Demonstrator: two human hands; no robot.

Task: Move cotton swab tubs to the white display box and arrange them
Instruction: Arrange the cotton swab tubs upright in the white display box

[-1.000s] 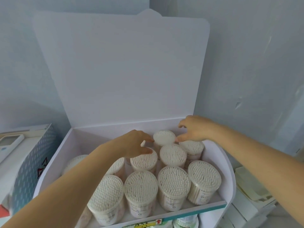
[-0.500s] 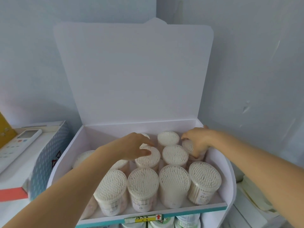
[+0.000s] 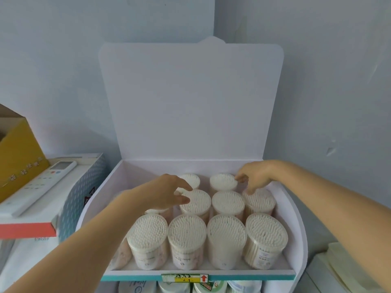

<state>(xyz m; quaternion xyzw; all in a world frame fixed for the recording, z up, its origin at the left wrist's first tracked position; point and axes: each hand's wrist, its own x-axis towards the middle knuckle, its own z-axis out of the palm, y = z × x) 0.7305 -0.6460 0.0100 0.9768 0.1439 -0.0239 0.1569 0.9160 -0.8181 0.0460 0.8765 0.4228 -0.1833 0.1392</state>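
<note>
The white display box [image 3: 295,216] stands open with its lid upright against the wall. Several clear tubs of cotton swabs stand in rows inside it. My left hand [image 3: 165,193] reaches in from the left, with its thumb and fingers spread loosely at the rim of a middle-row tub [image 3: 196,203]. My right hand [image 3: 257,176] comes in from the right with its fingers spread. One fingertip touches the edge of a back-row tub [image 3: 223,181], and others rest on the right middle-row tub [image 3: 260,201]. Neither hand grips a tub.
A blue patterned box [image 3: 84,185] carrying a white remote-like device [image 3: 42,182] sits to the left, with a yellow carton [image 3: 19,149] behind it. More round products [image 3: 179,287] show below the box's front edge. Pale boxes [image 3: 347,269] lie at the lower right.
My right hand has come off the back wall of the box and onto the tops of the right-hand tubs. My left hand's fingers have loosened over the middle tub. The view has pulled back.
</note>
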